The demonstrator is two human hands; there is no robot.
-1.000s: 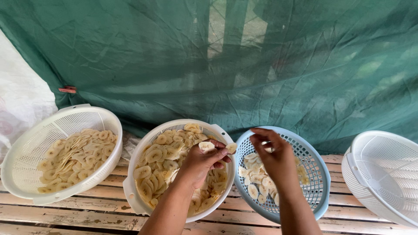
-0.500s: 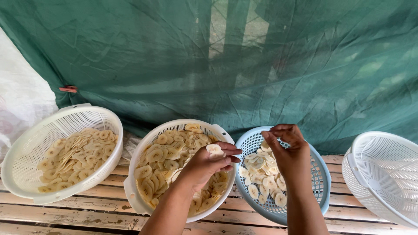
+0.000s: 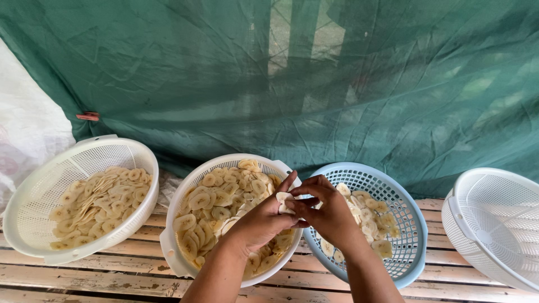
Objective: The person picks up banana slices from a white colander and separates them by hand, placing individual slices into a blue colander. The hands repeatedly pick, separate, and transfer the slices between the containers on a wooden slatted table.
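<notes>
Slice (image 3: 283, 203) half hidden between hands

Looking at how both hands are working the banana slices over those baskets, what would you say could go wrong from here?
1. The left hand and right hand pinch a slice above the gap between the middle white basket and the blue basket; a slip might drop it onto the wooden slats.
2. Thin slices may break when pulled apart.
3. The white basket leans tilted; a forearm nudge could spill it.
</notes>
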